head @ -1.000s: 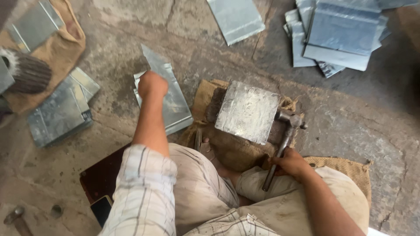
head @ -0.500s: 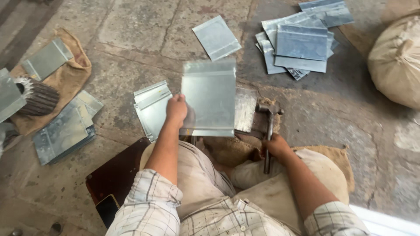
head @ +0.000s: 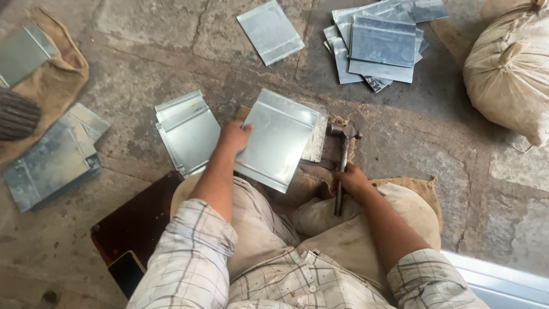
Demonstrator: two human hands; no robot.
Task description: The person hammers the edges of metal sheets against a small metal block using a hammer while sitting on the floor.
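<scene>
The left hand (head: 234, 137) pinches the edge of a folded metal sheet (head: 277, 140) at centre frame, fingers over the top face, tilting it above a flat block (head: 316, 143) that seems to serve as an anvil. The right hand (head: 351, 178) is curled tight around the handle of a hammer (head: 342, 157), whose head rests by the block's right edge, kept within easy swing of the sheet. Just left of the sheet lies a short stack of like sheets (head: 189, 131) on the stone floor (head: 400, 143), close enough for the left hand to reach. A bigger heap of sheets (head: 380, 46) sits at upper right, a single sheet (head: 270, 31) at top centre, and a tied sack (head: 509, 74) at the far right.
</scene>
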